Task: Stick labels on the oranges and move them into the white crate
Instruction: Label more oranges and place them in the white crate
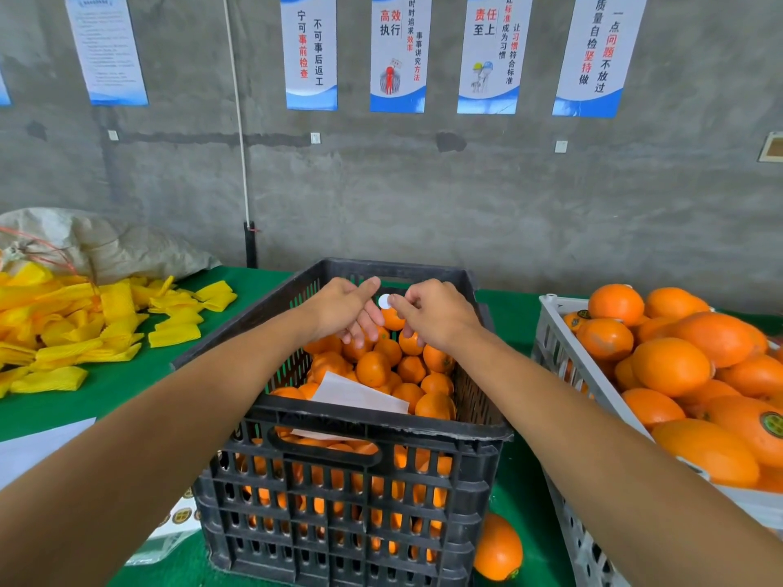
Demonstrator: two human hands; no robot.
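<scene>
1. Two bare hands meet above the far half of the black crate (356, 455), which stands on the green desk (127, 387) and is partly filled with oranges (373, 368).
2. Between the hands sits a small round white label (384, 301); the right hand (436, 315) pinches its edge with thumb and forefinger, the remaining fingers curled downward.
3. The left hand (345, 309) points its thumb toward the label, its fingers hanging loosely curled over the fruit; whether its grip actually touches the label cannot be told.
4. One orange (393, 319) shows just beneath the label, between the two hands; whether either hand holds it is unclear.
5. A white paper sheet (360, 394) lies tilted on the oranges at the near side of the black crate.
6. The white crate (563, 353) stands to the right of the black one, heaped with larger oranges, and one near its front (754, 430) carries a round dark sticker (773, 423).
7. A single orange (498, 548) lies on the desk between the two crates, close to the near corner of the black one.
8. Yellow foam net sleeves (84, 328) are piled on the left of the desk, with a grey sack (118, 243) behind them.
9. Blue-and-white posters (398, 52) hang on the concrete wall (423, 197) beyond.
</scene>
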